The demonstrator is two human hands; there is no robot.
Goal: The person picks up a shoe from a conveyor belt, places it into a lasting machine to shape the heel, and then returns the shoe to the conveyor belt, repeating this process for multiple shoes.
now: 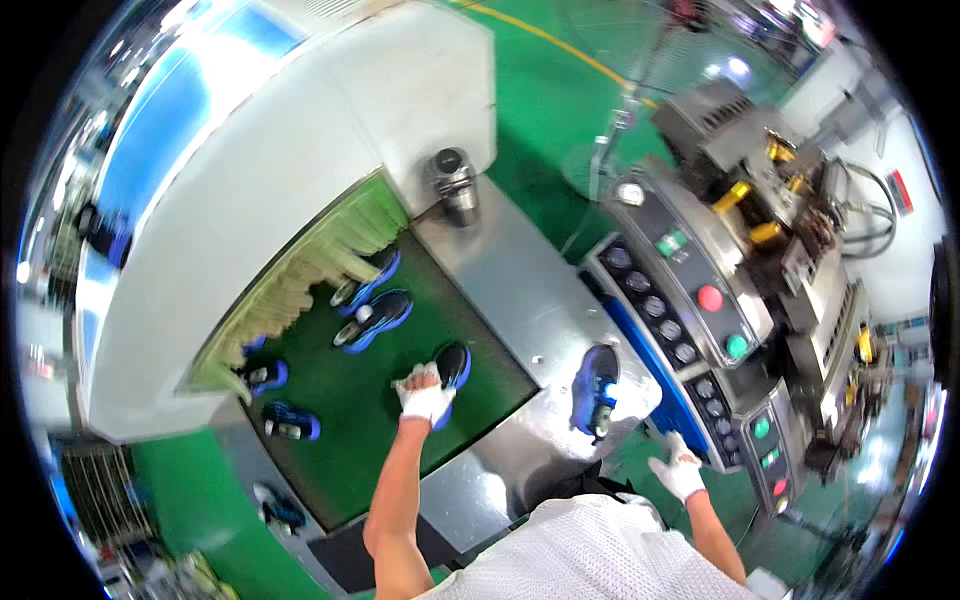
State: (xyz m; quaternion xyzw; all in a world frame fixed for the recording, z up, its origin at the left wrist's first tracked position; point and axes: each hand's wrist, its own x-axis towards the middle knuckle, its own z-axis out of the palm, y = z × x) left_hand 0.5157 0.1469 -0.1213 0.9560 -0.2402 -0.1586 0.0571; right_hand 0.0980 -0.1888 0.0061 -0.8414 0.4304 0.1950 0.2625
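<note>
Touching a black-and-blue shoe (455,362) on the green belt (345,400) with the gloved left hand (425,400), fingers bent over its side; cannot tell whether pinching it. Holding the gloved right hand (682,474) well right of the belt, nearest to a dial panel (712,405), with fingers spread. Also visible: other shoes (382,318) on the belt; on the metal tabletop (520,265) right of the belt, another shoe (598,385) and a steel flask (457,188).

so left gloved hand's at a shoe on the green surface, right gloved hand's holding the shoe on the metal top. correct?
Not the right hand: the head view shows it apart from the shoe on the metal top, fingers spread near the gauge panel. The rest stands: left hand at a shoe on the green surface.
</note>
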